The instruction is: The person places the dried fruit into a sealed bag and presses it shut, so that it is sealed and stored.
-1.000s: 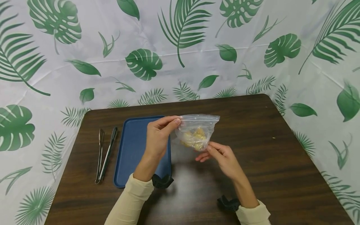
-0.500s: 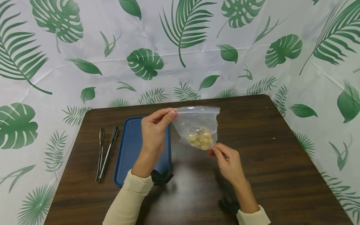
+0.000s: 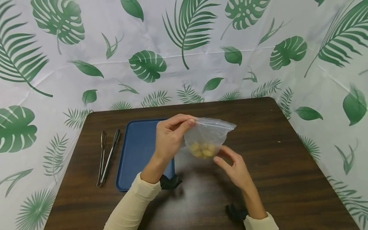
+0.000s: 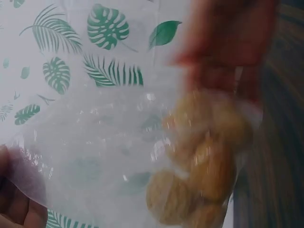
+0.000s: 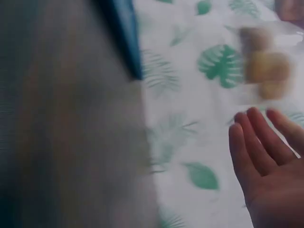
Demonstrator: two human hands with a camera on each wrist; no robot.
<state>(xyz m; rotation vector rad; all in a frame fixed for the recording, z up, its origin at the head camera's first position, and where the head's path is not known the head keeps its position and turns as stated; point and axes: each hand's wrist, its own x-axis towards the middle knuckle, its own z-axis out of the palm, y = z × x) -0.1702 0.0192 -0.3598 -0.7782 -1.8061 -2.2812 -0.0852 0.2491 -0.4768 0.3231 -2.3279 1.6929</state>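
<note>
A clear zip-top plastic bag (image 3: 211, 131) hangs above the table, its zip strip along the upper edge. Several small, rounded yellow-brown pieces (image 3: 202, 150) lie bunched at its bottom; the left wrist view shows them closer. My left hand (image 3: 169, 139) pinches the bag's upper left corner between thumb and fingers. At the lower right corner is my right hand (image 3: 236, 167), thumb and fingers spread apart. In the right wrist view, the fingers (image 5: 266, 147) look extended, with a gap between them and the bag.
A blue rectangular tray (image 3: 136, 150) lies on the dark wooden table (image 3: 273, 159), partly behind the left forearm. Metal tongs (image 3: 107, 164) lie left of it. A leaf-patterned cloth (image 3: 184, 64) hangs behind the table. A tiny pale scrap (image 3: 279, 141) sits at the right.
My right hand has let go of the bag's lower right corner and its fingers have spread. Since half a second ago, the left hand has moved right and slightly down with the bag.
</note>
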